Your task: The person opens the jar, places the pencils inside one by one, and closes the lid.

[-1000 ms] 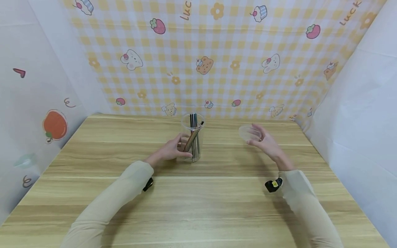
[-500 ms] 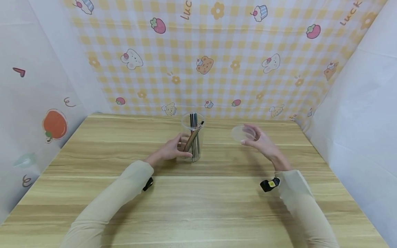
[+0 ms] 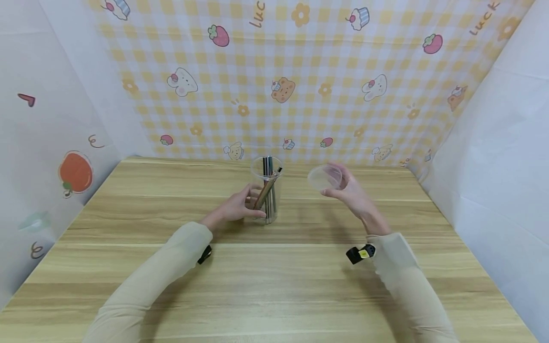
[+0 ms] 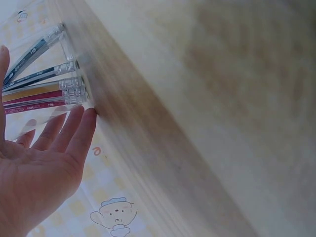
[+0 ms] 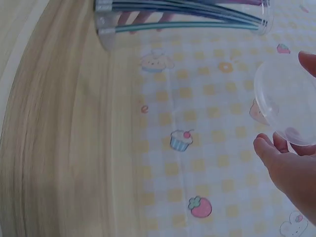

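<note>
A clear cylindrical jar (image 3: pixel 278 199) stands upright on the wooden table, with several pencils (image 3: pixel 269 190) inside. My left hand (image 3: pixel 235 206) grips the jar's lower part, thumb in front and fingers round the far side. Printed barrels of the pencils (image 4: pixel 42 101) show through the wall in the left wrist view, beside the left hand (image 4: pixel 47 168). To the right of the jar, my right hand (image 3: pixel 354 196) holds a round translucent lid (image 3: pixel 322 178) by its edge, tilted and raised over the table. In the right wrist view, a gap separates the lid (image 5: pixel 282 91) from the jar (image 5: pixel 126 42).
The wooden table (image 3: pixel 274 290) reaches back to a yellow checked cloth (image 3: pixel 257 114) with cartoon prints. White sheets rise at the left (image 3: pixel 55 157) and right (image 3: pixel 493 157) sides. A small black camera (image 3: pixel 360 254) is strapped at the right wrist.
My right hand has moved left with the lid, closer to the jar, and slightly upward in the last half second. The left hand and the jar have stayed in place.
</note>
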Demonstrator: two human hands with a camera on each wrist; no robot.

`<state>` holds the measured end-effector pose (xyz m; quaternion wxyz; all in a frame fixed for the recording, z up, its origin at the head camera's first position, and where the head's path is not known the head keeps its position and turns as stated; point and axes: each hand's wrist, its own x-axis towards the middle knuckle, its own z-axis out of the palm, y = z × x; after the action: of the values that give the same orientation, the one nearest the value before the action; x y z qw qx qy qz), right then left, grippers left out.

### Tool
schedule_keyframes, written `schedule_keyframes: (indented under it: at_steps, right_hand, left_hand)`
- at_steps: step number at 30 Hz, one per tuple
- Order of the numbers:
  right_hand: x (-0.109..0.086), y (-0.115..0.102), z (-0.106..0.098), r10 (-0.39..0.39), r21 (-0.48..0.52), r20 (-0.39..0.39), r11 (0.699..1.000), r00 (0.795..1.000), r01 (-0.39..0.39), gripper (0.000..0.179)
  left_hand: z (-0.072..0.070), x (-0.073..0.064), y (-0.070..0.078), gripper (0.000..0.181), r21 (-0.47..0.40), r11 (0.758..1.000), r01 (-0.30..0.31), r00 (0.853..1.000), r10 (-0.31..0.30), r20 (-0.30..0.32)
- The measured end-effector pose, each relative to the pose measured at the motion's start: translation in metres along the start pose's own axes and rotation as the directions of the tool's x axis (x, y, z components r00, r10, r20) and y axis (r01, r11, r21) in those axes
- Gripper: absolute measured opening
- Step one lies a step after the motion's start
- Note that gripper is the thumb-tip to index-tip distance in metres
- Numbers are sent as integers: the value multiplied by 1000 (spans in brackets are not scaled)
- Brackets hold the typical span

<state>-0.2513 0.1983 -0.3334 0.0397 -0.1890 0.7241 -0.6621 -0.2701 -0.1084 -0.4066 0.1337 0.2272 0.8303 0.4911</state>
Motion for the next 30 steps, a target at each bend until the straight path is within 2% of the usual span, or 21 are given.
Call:
schedule_keyframes:
  at_steps: [9, 13, 16, 19, 22, 25, 30]
  right_hand:
    - [8, -15, 17, -43, 84, 45, 996, 998, 39, 72]
    - [13, -21, 25, -59, 89, 59, 995, 996, 54, 74]
    - [17, -25, 28, -79, 18, 68, 997, 995, 78, 76]
    - [19, -33, 32, -104, -114, 70, 987, 992, 112, 78]
    - [18, -45, 39, -145, -261, 66, 952, 987, 157, 81]
    - [17, -57, 45, -182, -389, 83, 899, 980, 200, 80]
    - [22, -67, 48, -207, -507, 213, 812, 955, 289, 73]
  left_hand:
    - [-1, -1, 1, 73, -2, 1000, 9, 1000, -9, -2]
    - [-1, 0, 1, 72, 4, 1000, 12, 1000, -12, 0]
    - [0, 0, 1, 72, 13, 1000, 11, 1000, -11, 0]
    - [0, 0, 1, 72, 16, 1000, 16, 1000, -16, -2]
    - [0, 0, 1, 73, 11, 1000, 19, 1000, -19, -5]
    - [0, 0, 1, 73, 13, 1000, 17, 1000, -17, -4]
    - [0, 0, 1, 74, 8, 1000, 7, 1000, -7, 2]
